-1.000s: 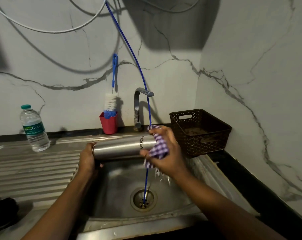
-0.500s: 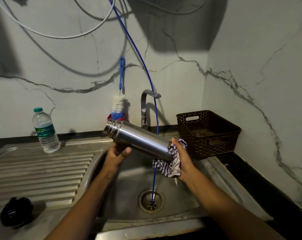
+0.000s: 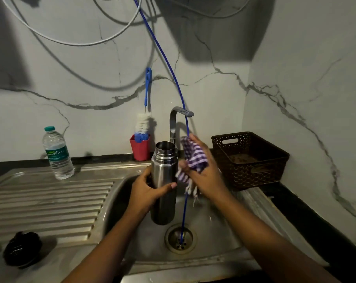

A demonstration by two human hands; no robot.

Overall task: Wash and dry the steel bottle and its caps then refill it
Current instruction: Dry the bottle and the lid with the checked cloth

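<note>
The steel bottle [image 3: 164, 176] stands upright above the sink basin [image 3: 211, 225], its open threaded mouth on top. My left hand [image 3: 146, 190] grips its middle, thumb across the front. My right hand [image 3: 201, 172] holds a purple-and-white checked cloth [image 3: 193, 160] just right of the bottle's shoulder; whether the cloth touches the steel is hard to tell. A black cap [image 3: 22, 249] lies on the draining board at the lower left.
A plastic water bottle [image 3: 57, 153] stands at the back left of the draining board [image 3: 50, 201]. A red cup [image 3: 140, 149] with a blue bottle brush sits by the tap [image 3: 178, 121]. A blue hose [image 3: 183, 180] hangs into the drain. A brown basket [image 3: 250, 160] stands at the right.
The bottle went from lying sideways, through a tilt, to upright. My left hand moved to its middle. My right hand with the cloth came off the base and rose beside the shoulder.
</note>
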